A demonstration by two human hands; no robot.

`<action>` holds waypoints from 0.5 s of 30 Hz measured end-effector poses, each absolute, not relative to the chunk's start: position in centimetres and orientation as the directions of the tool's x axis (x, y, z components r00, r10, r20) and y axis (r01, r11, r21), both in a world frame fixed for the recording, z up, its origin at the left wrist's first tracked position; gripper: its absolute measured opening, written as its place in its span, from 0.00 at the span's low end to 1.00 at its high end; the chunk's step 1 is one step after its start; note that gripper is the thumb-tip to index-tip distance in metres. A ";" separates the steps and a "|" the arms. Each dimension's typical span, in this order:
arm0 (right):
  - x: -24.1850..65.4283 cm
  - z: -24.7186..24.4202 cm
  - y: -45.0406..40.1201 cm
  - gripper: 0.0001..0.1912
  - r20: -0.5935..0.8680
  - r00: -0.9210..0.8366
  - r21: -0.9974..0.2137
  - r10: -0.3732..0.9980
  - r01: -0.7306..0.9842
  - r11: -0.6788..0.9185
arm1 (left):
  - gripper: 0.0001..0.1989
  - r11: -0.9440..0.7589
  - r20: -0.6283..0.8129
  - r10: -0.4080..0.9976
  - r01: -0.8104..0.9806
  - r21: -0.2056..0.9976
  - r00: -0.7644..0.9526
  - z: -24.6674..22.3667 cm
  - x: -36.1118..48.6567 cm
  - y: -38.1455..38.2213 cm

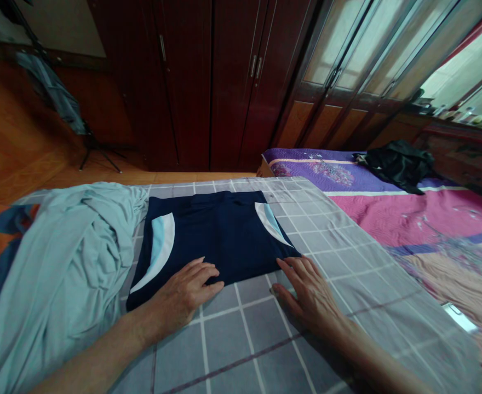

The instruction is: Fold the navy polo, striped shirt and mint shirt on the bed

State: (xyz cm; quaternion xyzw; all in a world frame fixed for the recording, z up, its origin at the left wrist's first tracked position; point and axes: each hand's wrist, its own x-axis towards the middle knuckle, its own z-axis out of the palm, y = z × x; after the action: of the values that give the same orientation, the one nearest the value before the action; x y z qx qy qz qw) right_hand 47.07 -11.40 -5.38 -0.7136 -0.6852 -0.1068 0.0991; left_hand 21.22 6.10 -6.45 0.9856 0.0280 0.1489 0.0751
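Observation:
A navy garment (224, 235) with a white and light-blue curved panel on each side lies folded flat on the grey checked cloth (249, 339). My left hand (195, 282) rests on its near edge, left of the middle, with the fingers stretched out and the thumb apart. At the garment's near right corner is my right hand (302, 284). Its fingertips touch the fabric there, and the thumb is spread away over the checked cloth. Neither hand is closed on the garment.
A rumpled pale green cloth (72, 262) lies to the left. To the right, a bed with a purple and pink cover (364, 213) bears a black garment (401, 164). A white phone-like object (459, 317) lies at the far right. Dark wardrobes (233, 87) stand behind.

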 end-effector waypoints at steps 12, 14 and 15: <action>47.2 -4.5 -10.5 0.12 0.289 0.032 -0.069 0.957 0.998 -0.012 | 0.17 -0.970 0.257 0.109 0.046 0.239 0.960 -5.5 21.4 5.9; 46.3 -4.3 -10.1 0.11 0.308 0.004 -0.073 0.951 0.997 0.019 | 0.17 -0.958 0.244 0.134 0.063 0.279 0.961 -5.3 21.5 5.8; 45.6 -4.3 -9.8 0.12 0.311 -0.024 -0.073 0.950 0.996 0.049 | 0.16 -0.954 0.241 0.141 0.066 0.294 0.960 -5.3 21.6 5.7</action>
State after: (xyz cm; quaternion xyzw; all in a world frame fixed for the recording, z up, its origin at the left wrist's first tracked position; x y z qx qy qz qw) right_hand 45.65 -9.80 -4.26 -0.6845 -0.7108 -0.0825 0.1393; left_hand 21.58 5.73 -5.26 0.9797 0.0528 0.1307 0.1428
